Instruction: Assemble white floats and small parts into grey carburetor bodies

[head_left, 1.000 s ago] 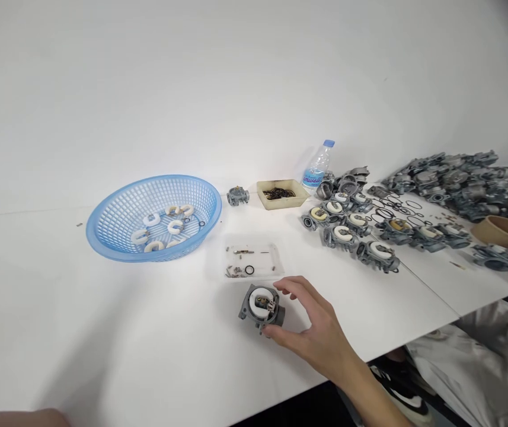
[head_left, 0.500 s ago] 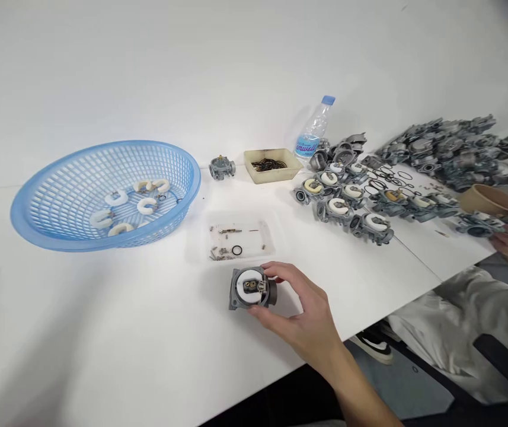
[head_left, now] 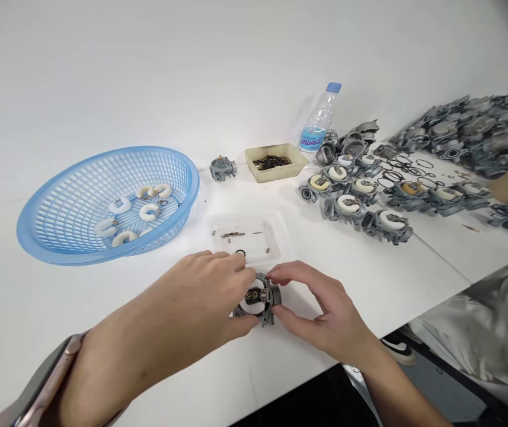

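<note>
Both hands meet on one carburetor (head_left: 257, 299) at the near edge of the bench (head_left: 58, 308). The left hand (head_left: 191, 305) comes in from the left, its grip narrow: thumb under the body's near side, fingertips curled over the far rim, pinching it. The right hand (head_left: 320, 311) takes the opposite side, thumb low and forefinger arched over the top, so its grip is also closed on the part. Held from both sides this way, the carburetor sits between the two sets of fingertips with its open round face turned up toward the camera, the white float and brass fittings inside left uncovered, which looks like a hold meant to keep the inside in reach.

Just beyond the fingers lies a clear tray (head_left: 275, 234) with small screws, pins and a black ring, close enough to pick from. Farther left stands a blue basket (head_left: 49, 237) holding white floats. At the back are a lone carburetor (head_left: 222, 168), a beige box (head_left: 274, 172) of dark rings and a water bottle (head_left: 318, 121). To the right, rows of carburetors (head_left: 355, 201) and loose O-rings (head_left: 407, 172) spread toward a metal pile (head_left: 471, 130).
</note>
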The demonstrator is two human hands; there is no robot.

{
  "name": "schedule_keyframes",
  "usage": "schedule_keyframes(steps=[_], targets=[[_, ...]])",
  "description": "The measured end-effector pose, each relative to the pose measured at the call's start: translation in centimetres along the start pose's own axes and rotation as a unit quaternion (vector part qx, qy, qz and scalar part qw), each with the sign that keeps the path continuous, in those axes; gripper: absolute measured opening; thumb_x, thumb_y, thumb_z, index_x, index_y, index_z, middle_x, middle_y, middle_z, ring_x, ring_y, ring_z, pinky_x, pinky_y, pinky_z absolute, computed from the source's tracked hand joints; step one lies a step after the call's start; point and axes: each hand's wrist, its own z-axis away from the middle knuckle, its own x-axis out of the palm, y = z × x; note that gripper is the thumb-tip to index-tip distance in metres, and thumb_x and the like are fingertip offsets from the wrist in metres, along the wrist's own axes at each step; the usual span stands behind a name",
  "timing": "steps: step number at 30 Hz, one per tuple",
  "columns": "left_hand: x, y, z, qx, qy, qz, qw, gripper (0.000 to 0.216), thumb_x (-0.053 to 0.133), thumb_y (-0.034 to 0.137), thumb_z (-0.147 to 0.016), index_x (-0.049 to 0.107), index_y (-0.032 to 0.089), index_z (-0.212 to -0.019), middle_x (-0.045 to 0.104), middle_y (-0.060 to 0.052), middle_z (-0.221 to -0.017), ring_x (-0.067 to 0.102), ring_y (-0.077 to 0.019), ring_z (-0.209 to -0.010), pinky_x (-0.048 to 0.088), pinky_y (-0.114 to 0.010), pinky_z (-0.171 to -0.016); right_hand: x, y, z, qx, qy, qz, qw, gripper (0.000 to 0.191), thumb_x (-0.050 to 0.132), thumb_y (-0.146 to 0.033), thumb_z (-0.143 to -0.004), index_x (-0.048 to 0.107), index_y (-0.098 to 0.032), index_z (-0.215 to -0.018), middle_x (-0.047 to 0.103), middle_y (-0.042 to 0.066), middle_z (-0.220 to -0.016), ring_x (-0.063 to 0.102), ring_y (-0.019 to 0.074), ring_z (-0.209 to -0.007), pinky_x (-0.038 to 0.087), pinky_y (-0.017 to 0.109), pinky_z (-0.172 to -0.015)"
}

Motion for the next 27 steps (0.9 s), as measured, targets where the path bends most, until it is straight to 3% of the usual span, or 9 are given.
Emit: schedule_keyframes(steps=[6,16,21,25,27], targets=[[1.1,0.0,0.2,0.0,0.01,-0.009,1.0,0.016,0.063,0.035,-0.097,0.064,0.026,-0.109,0.065,0.0,-0.094,0.064,-0.0218,-0.082,0.046,-0.037,-0.073,0.4,0.3,0.3,-0.003,0.007,-0.014,1.0,0.041,0.07,-0.01,-0.088,0.059,-0.027,-0.123,0.069,0.0,-0.115,0.067,0.0163,-0.103,0.054,0.027,-0.093],[1.2,1.4,-0.2,0.041,0.028,-0.079,0.996,0.006,0.065,0.025,-0.091,0.064,0.021,-0.087,0.058,0.0,-0.073,0.055,-0.0196,-0.062,0.037,-0.034,-0.057,0.6,0.7,-0.2,-0.056,0.014,0.014,0.998,0.041,0.064,-0.004,-0.089,0.059,-0.027,-0.122,0.07,0.001,-0.11,0.068,0.0156,-0.097,0.055,0.026,-0.088],[1.1,1.4,-0.5,0.059,0.022,-0.084,0.994,0.004,0.068,0.023,-0.09,0.064,0.022,-0.09,0.06,0.001,-0.077,0.056,-0.0188,-0.063,0.034,-0.032,-0.055,0.4,0.5,-0.3,-0.066,-0.003,0.022,0.998,0.04,0.064,-0.004,-0.089,0.058,-0.027,-0.121,0.069,0.001,-0.11,0.068,0.0159,-0.099,0.055,0.026,-0.089],[0.6,1.1,-0.7,0.025,0.01,-0.067,0.997,0.011,0.066,0.028,-0.093,0.064,0.02,-0.086,0.061,0.0,-0.074,0.058,-0.0193,-0.061,0.039,-0.032,-0.056,0.4,0.2,-0.5,-0.042,-0.016,0.003,0.999,0.041,0.065,-0.005,-0.087,0.058,-0.027,-0.121,0.069,0.0,-0.109,0.067,0.0161,-0.098,0.055,0.027,-0.088],[0.7,0.6,1.2,0.006,0.025,-0.044,0.999,0.018,0.066,0.037,-0.094,0.065,0.019,-0.089,0.065,-0.002,-0.079,0.063,-0.0207,-0.069,0.047,-0.032,-0.064,0.5,0.1,-0.5,-0.034,-0.017,-0.002,0.999,0.04,0.065,-0.007,-0.088,0.058,-0.028,-0.121,0.069,0.001,-0.109,0.067,0.0171,-0.098,0.056,0.028,-0.088]])
